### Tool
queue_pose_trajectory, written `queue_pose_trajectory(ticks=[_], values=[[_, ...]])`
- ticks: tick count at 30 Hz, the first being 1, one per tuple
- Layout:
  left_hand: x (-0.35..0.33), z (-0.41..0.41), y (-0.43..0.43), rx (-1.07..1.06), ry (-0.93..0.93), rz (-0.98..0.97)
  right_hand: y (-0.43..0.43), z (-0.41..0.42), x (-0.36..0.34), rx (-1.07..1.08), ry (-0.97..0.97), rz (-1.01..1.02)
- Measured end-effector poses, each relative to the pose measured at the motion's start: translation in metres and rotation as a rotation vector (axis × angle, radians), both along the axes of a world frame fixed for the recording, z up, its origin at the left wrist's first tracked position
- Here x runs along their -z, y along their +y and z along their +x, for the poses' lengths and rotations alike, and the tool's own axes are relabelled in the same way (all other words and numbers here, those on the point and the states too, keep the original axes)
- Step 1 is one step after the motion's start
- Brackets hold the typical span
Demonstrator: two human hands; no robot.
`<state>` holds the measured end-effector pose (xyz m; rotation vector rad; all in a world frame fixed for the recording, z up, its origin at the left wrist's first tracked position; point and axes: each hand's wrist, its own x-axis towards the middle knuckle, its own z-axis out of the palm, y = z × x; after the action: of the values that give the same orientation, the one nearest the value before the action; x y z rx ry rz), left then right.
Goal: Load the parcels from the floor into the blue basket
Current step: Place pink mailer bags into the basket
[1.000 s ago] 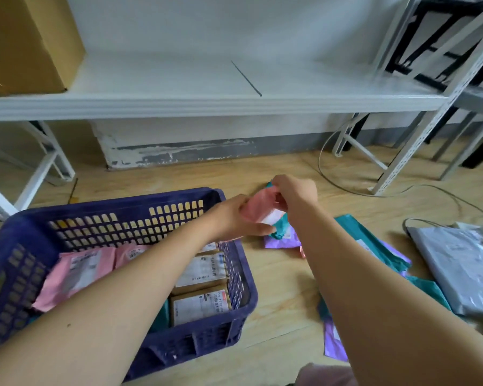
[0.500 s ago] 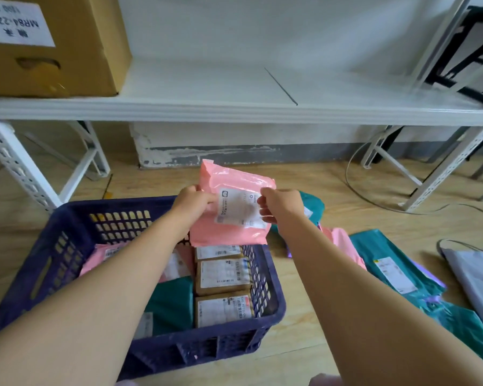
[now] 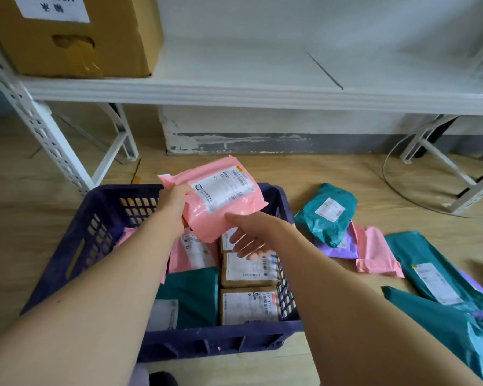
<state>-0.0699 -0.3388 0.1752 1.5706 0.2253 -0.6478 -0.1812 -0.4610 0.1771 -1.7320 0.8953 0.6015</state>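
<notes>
Head view, right hand [image 3: 248, 235] now off pink parcel [image 3: 221, 199], left hand [image 3: 173, 201] gripping

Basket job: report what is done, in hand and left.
Done: the basket already holds boxes and bagged parcels. In hand: the left hand holds a pink parcel over it; the right hand is open beneath. Left: teal, purple and pink bags on the floor.

Left grip [image 3: 173, 197] holding pink parcel [image 3: 218, 196] above blue basket [image 3: 76, 238], basket bed under the grip crowded with parcels, open air above it, white shelf [image 3: 234, 91] overhanging beyond, bare floor [image 3: 17, 218] left of the grip, floor right littered with teal parcel [image 3: 326, 215]
</notes>
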Motion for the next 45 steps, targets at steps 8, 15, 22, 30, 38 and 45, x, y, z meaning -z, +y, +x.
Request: queue_pose_trajectory(ticks=[8, 15, 22, 30, 38, 45], values=[[0.037, 0.003, 0.032, 0.115, 0.200, 0.178, 0.012, 0.041, 0.038, 0.362, -0.212, -0.055], [0.090, 0.020, 0.058, 0.419, 0.272, 0.622, 0.022, 0.059, 0.081, 0.121, -0.023, -0.176], [0.130, 0.025, 0.063, 0.614, 0.039, 0.906, 0.043, 0.074, 0.117, -0.003, -0.020, -0.265], [0.151, 0.027, 0.058, 0.565, -0.105, 1.011, 0.039, 0.076, 0.139, 0.003, -0.033, -0.462], [0.159, 0.027, 0.061, 0.453, -0.121, 1.062, 0.039, 0.076, 0.146, -0.174, -0.147, -0.834], [0.156, 0.029, 0.074, 0.483, -0.169, 1.078, 0.060, 0.076, 0.162, -0.620, -0.146, -0.601]])
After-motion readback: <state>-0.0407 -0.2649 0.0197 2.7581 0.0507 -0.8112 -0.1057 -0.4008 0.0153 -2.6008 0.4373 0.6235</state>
